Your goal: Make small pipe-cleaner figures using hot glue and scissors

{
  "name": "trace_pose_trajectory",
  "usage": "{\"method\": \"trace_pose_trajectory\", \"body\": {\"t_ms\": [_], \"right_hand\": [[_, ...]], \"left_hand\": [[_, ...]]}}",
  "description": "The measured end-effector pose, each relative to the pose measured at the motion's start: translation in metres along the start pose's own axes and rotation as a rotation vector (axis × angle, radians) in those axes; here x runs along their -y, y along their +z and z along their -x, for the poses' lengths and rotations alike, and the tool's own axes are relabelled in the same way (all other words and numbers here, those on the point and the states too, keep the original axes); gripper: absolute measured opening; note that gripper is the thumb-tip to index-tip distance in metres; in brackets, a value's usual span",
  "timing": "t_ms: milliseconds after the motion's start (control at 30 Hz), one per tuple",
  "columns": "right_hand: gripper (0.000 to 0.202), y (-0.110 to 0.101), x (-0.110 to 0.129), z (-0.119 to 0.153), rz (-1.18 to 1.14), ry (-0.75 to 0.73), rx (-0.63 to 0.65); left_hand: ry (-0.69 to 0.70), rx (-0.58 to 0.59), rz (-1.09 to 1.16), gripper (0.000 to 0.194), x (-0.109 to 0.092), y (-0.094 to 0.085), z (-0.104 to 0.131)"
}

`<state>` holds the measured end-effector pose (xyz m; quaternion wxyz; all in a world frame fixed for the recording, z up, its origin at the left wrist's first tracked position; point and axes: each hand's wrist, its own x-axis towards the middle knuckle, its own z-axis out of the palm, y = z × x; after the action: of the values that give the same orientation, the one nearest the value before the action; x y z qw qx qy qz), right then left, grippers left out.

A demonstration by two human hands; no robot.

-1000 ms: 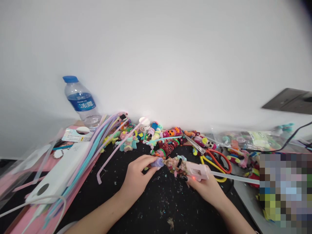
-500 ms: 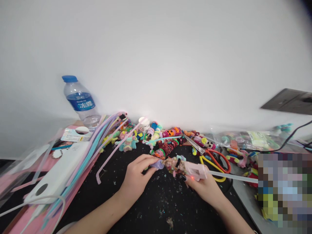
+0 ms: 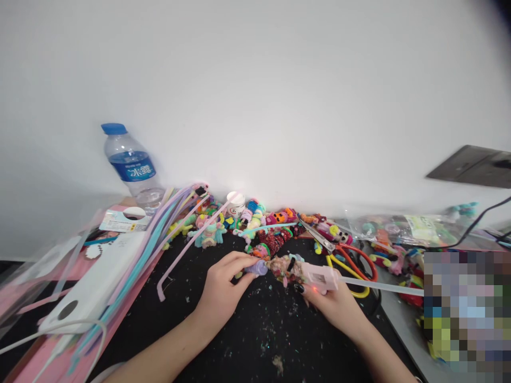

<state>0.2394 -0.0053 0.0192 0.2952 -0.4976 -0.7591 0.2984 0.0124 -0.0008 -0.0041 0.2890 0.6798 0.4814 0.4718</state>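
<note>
My left hand point(image 3: 227, 282) pinches a small purple fuzzy piece point(image 3: 261, 267), which looks like coiled pipe cleaner, between thumb and fingertips. A pale pink glue gun point(image 3: 319, 277) is in my right hand point(image 3: 333, 303), fingers wrapped round it and a red light glowing near the thumb. Its front end is caked with fuzz and coloured scraps, and its tip points left, at or very close to the purple piece; contact cannot be made out. A long translucent glue stick point(image 3: 383, 286) sticks out of its back.
Scissors point(image 3: 347, 252) with red and yellow handles lie behind my right hand. Pipe-cleaner figures point(image 3: 207, 234) line the wall. A bottle point(image 3: 131, 165), pipe cleaners point(image 3: 154, 260) and a white power strip-like box point(image 3: 96, 282) are left. A plastic bag point(image 3: 407, 229) lies right.
The purple piece has turned slightly in my left fingers. The glue gun has shifted very little in my right hand; everything else looks the same.
</note>
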Motion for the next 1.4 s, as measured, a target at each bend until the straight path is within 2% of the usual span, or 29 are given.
{"method": "trace_pose_trajectory", "body": {"t_ms": [433, 567, 767, 900, 1200, 1400], "right_hand": [[0.023, 0.002, -0.004, 0.001, 0.023, 0.067, 0.0], [0.019, 0.003, -0.005, 0.001, -0.004, 0.072, -0.056], [0.027, 0.003, -0.011, 0.002, -0.108, 0.163, -0.076], [0.031, 0.004, -0.017, 0.004, -0.11, 0.187, -0.069], [0.028, 0.004, -0.019, 0.003, -0.18, 0.227, -0.136], [0.026, 0.001, -0.018, 0.001, -0.158, 0.223, -0.235]], "left_hand": [[-0.052, -0.017, 0.004, 0.018, -0.001, 0.0, -0.002], [-0.119, -0.05, -0.022, 0.02, -0.001, 0.0, -0.002], [-0.005, -0.081, -0.029, 0.018, -0.003, -0.001, -0.002], [-0.004, -0.091, -0.023, 0.018, -0.002, -0.002, -0.004], [-0.041, -0.066, 0.009, 0.015, -0.001, -0.003, -0.002], [-0.061, -0.015, 0.075, 0.025, -0.001, -0.003, -0.003]]}}
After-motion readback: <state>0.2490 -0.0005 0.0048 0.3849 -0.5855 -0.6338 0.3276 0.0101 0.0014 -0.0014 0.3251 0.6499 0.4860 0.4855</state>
